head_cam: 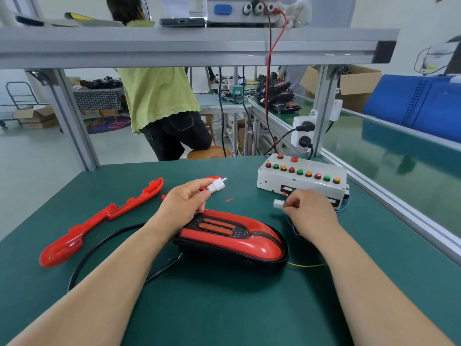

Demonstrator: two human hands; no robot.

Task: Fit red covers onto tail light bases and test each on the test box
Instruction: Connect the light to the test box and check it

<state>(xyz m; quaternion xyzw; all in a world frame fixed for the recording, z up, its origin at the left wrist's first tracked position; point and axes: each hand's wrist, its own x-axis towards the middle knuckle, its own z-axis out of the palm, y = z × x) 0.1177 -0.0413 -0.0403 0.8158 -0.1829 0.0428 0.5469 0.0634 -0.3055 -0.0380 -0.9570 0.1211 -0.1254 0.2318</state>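
A tail light (232, 239) with its red cover fitted on a black base lies on the green table (224, 308) in front of me. My left hand (185, 198) pinches a white connector (216, 185) above the light's far end. My right hand (309, 213) pinches a second white connector (278, 204) close to the white test box (303, 181), which carries rows of red, green and orange buttons. The two connectors are apart. A black cable (99, 248) loops from the light to the left.
A long red trim piece (99, 221) lies at the left of the table, with another red part (212, 178) behind my left hand. A person in a green top stands beyond the table. An aluminium frame post (321, 108) with sockets stands behind the test box.
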